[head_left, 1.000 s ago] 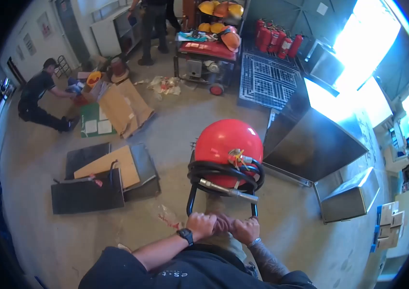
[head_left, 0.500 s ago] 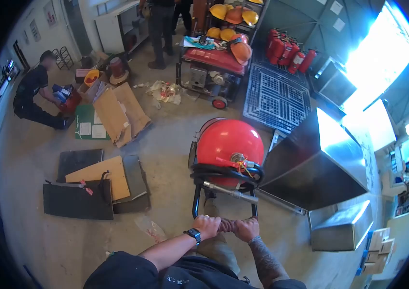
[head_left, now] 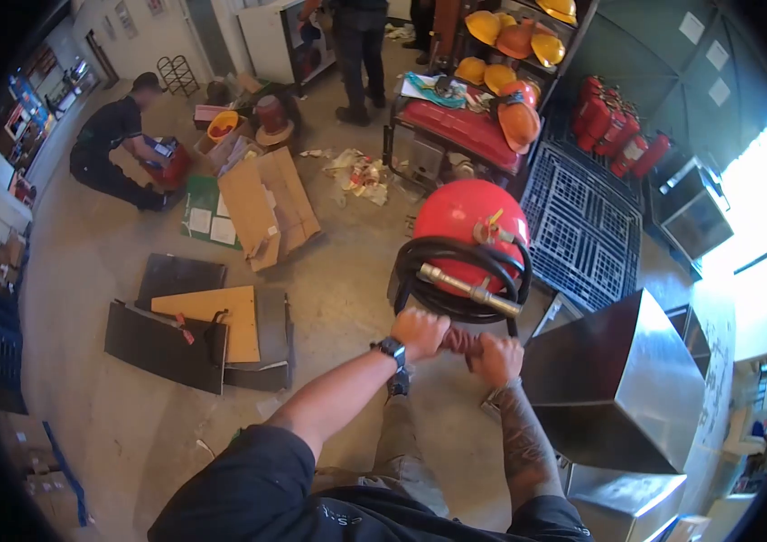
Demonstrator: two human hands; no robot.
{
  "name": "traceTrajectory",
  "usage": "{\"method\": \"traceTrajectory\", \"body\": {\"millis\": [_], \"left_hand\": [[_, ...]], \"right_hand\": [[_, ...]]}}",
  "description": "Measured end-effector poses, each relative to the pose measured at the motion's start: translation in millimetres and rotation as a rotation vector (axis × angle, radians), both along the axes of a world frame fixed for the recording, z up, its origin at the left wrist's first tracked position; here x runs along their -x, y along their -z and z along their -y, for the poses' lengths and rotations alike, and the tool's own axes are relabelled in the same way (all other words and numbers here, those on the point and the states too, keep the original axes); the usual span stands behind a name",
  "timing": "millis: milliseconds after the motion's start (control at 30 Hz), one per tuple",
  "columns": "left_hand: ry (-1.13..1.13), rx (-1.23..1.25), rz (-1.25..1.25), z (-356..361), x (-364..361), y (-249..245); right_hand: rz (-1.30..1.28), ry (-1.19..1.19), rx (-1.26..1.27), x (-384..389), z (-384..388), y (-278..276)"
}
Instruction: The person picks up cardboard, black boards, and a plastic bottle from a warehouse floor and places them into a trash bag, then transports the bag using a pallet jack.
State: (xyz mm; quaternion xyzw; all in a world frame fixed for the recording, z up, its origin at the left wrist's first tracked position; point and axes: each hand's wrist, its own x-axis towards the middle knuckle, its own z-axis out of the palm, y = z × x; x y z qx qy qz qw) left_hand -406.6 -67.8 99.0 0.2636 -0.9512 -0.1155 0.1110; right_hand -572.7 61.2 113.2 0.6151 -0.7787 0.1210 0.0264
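A large red tank (head_left: pixel 469 217), probably a wheeled extinguisher, stands before me with a black hose (head_left: pixel 411 262) coiled on its near side. A metal nozzle (head_left: pixel 469 289) lies across the coils. My left hand (head_left: pixel 421 334), below a wrist watch, is wrapped round the tank's handle bar (head_left: pixel 462 341), left of its brown wrapping. Round the right part of the same bar, my right hand (head_left: pixel 497 359) is closed too. Both arms reach forward from my body.
Stainless steel boxes (head_left: pixel 618 379) stand close on the right. Boards (head_left: pixel 207 321) and cardboard (head_left: pixel 271 208) lie at left. Ahead are a red generator (head_left: pixel 456 131), hard hats (head_left: pixel 517 126), a black pallet (head_left: pixel 582 226) and red extinguishers (head_left: pixel 614 131). One person (head_left: pixel 117 144) crouches at left; another (head_left: pixel 361 54) stands ahead.
The tank, still held by both hands, is nearer the generator and tilts differently. The view has shifted, and my arms reach out further. The boards now appear closer to the upper left.
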Motion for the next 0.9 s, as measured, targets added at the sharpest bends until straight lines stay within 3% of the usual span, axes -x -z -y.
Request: {"method": "traceTrajectory", "body": {"millis": [67,167,300,333,367,400,467,567,633,667,733,800,833,867,900], "left_hand": [[-0.021,0.042,-0.08,51.3,30.5,-8.3],[-0.026,0.037,-0.068,112.8,76.6,-46.1],[-0.082,0.095,-0.068,190.1,135.7,-65.9],[-0.084,0.002,-0.028,200.1,145.0,-77.0],[-0.124,0.126,-0.099,199.8,147.7,-64.1],[-0.076,0.211,-0.343,197.2,136.0,-65.7],[-0.061,-0.047,-0.156,199.4,140.7,-62.6],[-0.088,-0.105,-0.161,201.0,145.7,-66.4],[-0.172,0.024,-0.256,197.8,155.7,-50.3],[-0.126,-0.118,-0.144,196.6,149.1,-65.9],[-0.253,-0.012,-0.266,175.7,107.5,-110.4],[-0.271,-0.145,-0.597,155.7,76.9,-104.2],[-0.219,-0.472,-0.624,142.7,40.8,-111.6],[-0.253,-0.45,-0.785,123.3,16.0,-83.0],[-0.322,-0.861,-0.705,102.3,-31.4,-81.2]], "right_hand": [[-0.011,0.004,0.051,22.0,50.3,-25.8],[0.104,0.062,-0.097,69.5,118.2,-55.7],[0.059,0.017,0.15,122.4,191.4,-61.3],[0.034,0.007,0.179,139.5,205.9,-56.9],[0.03,-0.031,0.101,147.5,204.0,-57.1],[0.039,-0.06,0.0,146.6,198.4,-59.6],[0.061,-0.039,-0.078,144.7,194.8,-62.4],[0.031,-0.065,-0.054,149.3,202.2,-64.2],[0.069,-0.044,-0.095,154.7,202.4,-61.9],[0.032,-0.083,-0.077,155.3,200.5,-61.1],[0.006,-0.055,-0.107,156.6,199.8,-57.3],[0.347,-0.13,-0.061,160.7,206.9,-55.1],[0.285,-0.166,-0.158,161.9,209.2,-64.2],[0.288,-0.191,-0.14,157.8,215.0,-74.7],[0.322,-0.214,-0.232,153.3,216.0,-85.7]]}}
